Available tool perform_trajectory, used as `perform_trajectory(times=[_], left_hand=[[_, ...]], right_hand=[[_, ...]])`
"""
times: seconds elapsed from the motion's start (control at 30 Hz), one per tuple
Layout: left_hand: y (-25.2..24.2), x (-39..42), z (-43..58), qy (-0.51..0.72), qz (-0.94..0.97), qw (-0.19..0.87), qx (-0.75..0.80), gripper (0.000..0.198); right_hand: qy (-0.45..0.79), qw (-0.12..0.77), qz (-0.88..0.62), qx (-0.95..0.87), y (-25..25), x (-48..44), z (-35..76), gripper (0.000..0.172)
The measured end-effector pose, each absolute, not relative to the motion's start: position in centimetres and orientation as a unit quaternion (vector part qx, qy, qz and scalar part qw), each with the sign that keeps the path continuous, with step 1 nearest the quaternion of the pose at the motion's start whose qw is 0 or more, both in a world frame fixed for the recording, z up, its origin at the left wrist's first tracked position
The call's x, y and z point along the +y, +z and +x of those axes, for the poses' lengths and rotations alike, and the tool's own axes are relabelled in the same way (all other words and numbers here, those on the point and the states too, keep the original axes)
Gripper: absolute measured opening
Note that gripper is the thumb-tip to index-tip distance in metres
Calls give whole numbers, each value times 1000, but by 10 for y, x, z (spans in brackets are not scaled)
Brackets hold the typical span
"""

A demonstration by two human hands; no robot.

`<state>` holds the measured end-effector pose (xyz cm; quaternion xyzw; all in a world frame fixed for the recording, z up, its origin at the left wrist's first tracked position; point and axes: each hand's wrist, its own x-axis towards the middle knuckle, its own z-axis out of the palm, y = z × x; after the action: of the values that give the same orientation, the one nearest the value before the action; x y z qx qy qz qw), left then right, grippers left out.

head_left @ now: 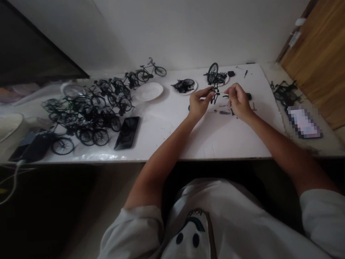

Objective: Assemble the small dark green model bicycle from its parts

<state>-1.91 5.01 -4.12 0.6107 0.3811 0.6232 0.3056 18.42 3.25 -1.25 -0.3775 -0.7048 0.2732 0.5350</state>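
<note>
Black and small, the bike frame [214, 94] is up off the table between two bare hands, and I watch it from far away through the head camera. The left hand [199, 105] has it in a pinch, thumb and fingers pressed on one side. The right hand [239, 100] is just beside it, fingers curled in and thumb near them. I can't tell if those tips meet or hold a tiny part.

To me, the step in hand looks like fine finger work on the frame. I think the next move calls for a still left hand and a soft, careful touch from the right, since the bits are so little.

Under the hands, small tools [224, 112] lie on the white board [149, 137]. Just behind the hands, a black wheel [212, 73] tips up over more dark parts. To the left of it, a small plate [196, 88] has a dark pile [183, 85] on it.

Farther left I see a white plate [148, 92], a dark phone [127, 132] and a big crowd of little bikes [94, 114]. One bike [151, 72] stands by the wall. Way over right, a blurred phone [305, 122] lies near more dark parts.
</note>
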Motion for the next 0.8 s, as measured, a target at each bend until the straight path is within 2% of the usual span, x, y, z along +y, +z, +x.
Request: perform_trajectory(times=[0.17,0.57,0.8], left_hand=[[-39,49,-19,615,609,308,395,43],[-41,48,-18,615,605,321,391,44],[-39,46,-18,610,610,312,399,41]], right_hand=[[262,532,-382,-709,-11,30,184,69],[261,532,-379,-711,-9,30,184,69],[226,522,-392,-723,-14,33,185,53]])
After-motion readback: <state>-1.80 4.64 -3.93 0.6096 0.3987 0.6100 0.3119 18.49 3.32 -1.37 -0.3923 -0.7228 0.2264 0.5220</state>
